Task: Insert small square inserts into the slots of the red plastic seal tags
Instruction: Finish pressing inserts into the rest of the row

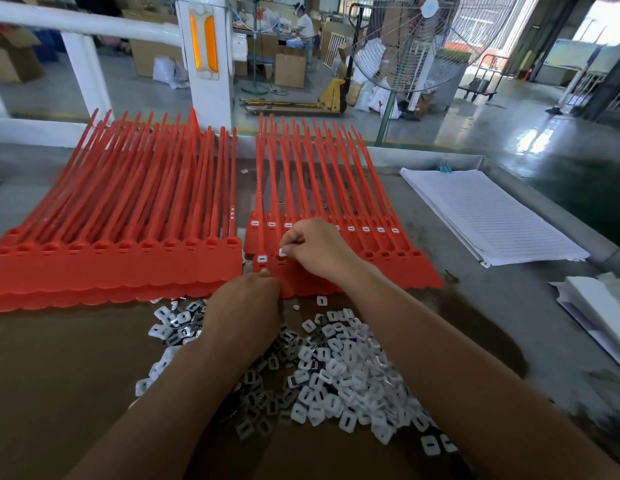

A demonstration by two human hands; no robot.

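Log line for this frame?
right hand: pinches insert at tag slot | left hand: at tag edge, grip unclear | insert pile: near side

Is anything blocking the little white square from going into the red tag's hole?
Nothing visible does. The right hand pinches the small white square insert right over the slot of the red plastic seal tag; the left hand lies lower, clear of it.
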